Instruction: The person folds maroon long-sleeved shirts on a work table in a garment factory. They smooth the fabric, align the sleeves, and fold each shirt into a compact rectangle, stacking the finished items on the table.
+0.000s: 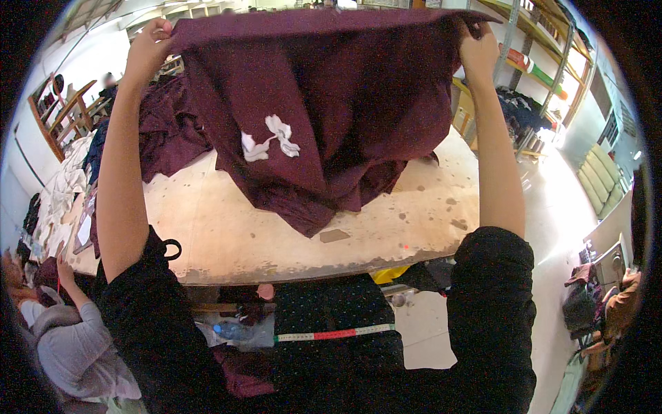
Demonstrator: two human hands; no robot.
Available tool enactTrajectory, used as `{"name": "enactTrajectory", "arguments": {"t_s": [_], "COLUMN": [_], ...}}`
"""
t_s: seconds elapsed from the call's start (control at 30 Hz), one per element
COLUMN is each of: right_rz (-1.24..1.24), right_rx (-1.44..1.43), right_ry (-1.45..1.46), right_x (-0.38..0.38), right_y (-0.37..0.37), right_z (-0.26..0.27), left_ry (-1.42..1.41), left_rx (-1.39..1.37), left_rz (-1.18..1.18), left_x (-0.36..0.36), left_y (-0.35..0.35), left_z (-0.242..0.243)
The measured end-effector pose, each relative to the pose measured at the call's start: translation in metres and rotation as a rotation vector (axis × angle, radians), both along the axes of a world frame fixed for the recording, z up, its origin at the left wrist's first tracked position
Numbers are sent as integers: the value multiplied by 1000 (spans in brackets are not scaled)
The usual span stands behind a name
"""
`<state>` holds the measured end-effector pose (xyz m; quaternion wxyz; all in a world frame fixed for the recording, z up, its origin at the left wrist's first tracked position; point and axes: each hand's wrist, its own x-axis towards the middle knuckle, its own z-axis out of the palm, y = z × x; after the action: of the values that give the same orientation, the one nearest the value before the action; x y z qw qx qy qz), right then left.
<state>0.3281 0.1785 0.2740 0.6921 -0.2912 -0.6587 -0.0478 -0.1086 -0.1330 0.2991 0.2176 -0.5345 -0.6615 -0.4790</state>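
Observation:
A large piece of maroon fabric (320, 98) hangs between my two raised hands, its top edge pulled nearly straight. At the upper left, my left hand (153, 41) pinches one top corner. My right hand (477, 49) grips the opposite top corner, its fingers partly hidden by the cloth. White marks or pieces (281, 134), whose material I cannot tell, show on the fabric's face. The lower edge droops in folds to a point above the stained wooden tabletop (222, 243). More maroon cloth (170, 124) lies heaped behind my left forearm.
White fabric (64, 176) covers the table's far left. A person in grey (77, 352) sits at lower left; another in brown (620, 305) is at right. A measuring tape (336, 334) lies across dark dotted cloth below the table edge. Shelving (561, 57) stands at upper right.

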Motion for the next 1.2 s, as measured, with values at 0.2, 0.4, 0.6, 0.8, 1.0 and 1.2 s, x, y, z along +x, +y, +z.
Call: {"name": "enactTrajectory", "arguments": {"t_s": [0.2, 0.4, 0.6, 0.8, 1.0, 1.2], "right_rz": [64, -66, -81, 110, 874, 1297], "right_rx": [-257, -219, -327, -625, -728, -863], "right_ry": [-106, -173, -197, -112, 54, 124], "right_x": [-11, 6, 19, 17, -3, -67], "right_y": [-30, 6, 30, 9, 18, -67], "right_z": [-26, -44, -42, -15, 21, 31], "left_ry": [353, -226, -158, -266, 22, 640], "left_rx": [-184, -190, -182, -313, 439, 42], "left_rz": [162, -96, -70, 47, 109, -244], "left_x": [-9, 44, 30, 1, 79, 234], "left_y": [-14, -6, 22, 26, 35, 40], "left_z": [-22, -38, -42, -43, -70, -187]}}
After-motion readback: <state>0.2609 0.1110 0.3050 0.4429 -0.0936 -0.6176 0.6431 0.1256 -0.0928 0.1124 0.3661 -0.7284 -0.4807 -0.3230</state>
